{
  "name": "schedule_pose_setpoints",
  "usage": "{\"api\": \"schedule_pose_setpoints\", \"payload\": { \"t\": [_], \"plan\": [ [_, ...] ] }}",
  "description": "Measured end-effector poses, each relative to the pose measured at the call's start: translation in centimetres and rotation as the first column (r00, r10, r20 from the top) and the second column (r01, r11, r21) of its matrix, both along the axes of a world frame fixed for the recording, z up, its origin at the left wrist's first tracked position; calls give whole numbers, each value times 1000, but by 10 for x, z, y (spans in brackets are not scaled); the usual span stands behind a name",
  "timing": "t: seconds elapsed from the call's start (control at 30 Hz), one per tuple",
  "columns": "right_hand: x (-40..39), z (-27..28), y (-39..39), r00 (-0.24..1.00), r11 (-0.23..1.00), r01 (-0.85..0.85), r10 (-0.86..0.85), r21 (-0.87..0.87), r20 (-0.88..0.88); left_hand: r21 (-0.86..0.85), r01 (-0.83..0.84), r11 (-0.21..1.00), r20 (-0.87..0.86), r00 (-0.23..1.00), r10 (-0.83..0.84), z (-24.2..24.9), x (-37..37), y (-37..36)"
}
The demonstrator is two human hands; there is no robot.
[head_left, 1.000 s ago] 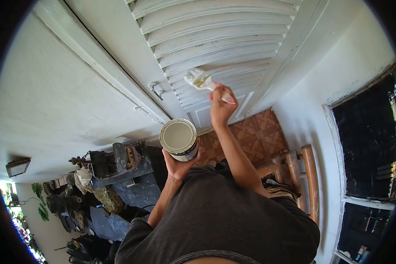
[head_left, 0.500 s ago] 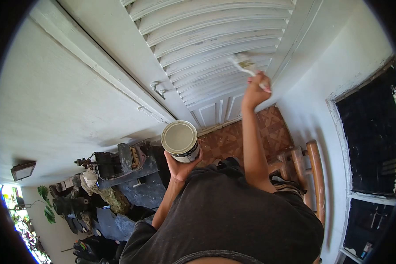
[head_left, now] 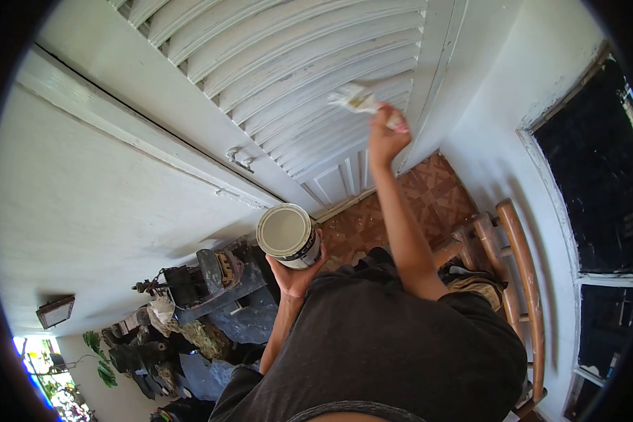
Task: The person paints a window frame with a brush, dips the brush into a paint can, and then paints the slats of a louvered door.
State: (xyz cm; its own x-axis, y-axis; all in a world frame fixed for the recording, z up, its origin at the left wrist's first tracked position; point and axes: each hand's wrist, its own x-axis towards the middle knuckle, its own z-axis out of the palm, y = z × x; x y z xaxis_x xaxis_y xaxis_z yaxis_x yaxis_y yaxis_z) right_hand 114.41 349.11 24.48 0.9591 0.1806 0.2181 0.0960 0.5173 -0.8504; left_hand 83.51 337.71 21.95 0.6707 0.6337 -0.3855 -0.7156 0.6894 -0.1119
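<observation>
My left hand [head_left: 294,276] is wrapped around the lower side of a paint can [head_left: 301,246], whose round, pale top faces up toward me. My right hand [head_left: 388,135] grips a paintbrush [head_left: 359,100] by its handle, out in front at arm's length. White covers much of the bristles, which point left and overlap the slats of a white louvered door [head_left: 309,67] in this view. The brush is slightly smeared by motion. Lower on the door's left stile is a metal handle [head_left: 240,159].
At my left a cluttered workbench [head_left: 243,316] holds dark machine parts. A wooden chair [head_left: 524,274] stands close on my right, beside a wall with a dark-paned window [head_left: 589,169]. Patterned brown tiles [head_left: 429,190] cover the floor below the door.
My right hand and the brush have moved left across the slats. The view has turned and shifted slightly; my left hand still holds the can.
</observation>
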Motion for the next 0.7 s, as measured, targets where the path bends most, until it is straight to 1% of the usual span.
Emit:
{"api": "schedule_pose_setpoints", "payload": {
  "t": [0.03,0.1,0.2,0.23,0.33,0.4,0.47,0.53,0.6,0.63,0.7],
  "plan": [
    [26,-2,0,994,995,89,-86,-43,69,9,4,1000,-5,1000,-4,-1,-1,0],
    [61,7,0,975,975,220,-220,39,-10,2,9,1000,9,1000,-9,-2,-3,-1],
    [77,18,-10,947,947,320,-320,2,5,17,16,1000,9,1000,-16,-5,-4,-1],
    [74,19,-11,953,954,301,-301,-1,-19,24,17,1000,4,1000,-17,-7,-5,-1],
    [43,4,4,979,977,201,-203,71,24,22,2,1000,-8,1000,-2,-8,-6,-1],
    [-2,2,8,997,996,73,-74,42,37,20,-5,1000,-13,1000,5,-4,-5,-1],
    [-52,6,10,998,994,-60,59,92,16,27,-13,1000,-18,1000,13,-3,-5,-1],
    [-92,5,9,978,977,-206,204,49,44,47,-19,999,-36,999,21,-8,-6,-1],
    [-118,16,-3,924,924,-382,382,32,-28,77,-18,997,-72,997,23,-12,-7,-1],
    [-125,16,-6,917,917,-400,399,16,19,93,-16,995,-94,995,25,-13,-7,-2],
    [-128,24,-7,921,920,-391,390,27,10,67,-26,997,-62,998,30,-12,-7,-2]
  ]
}}
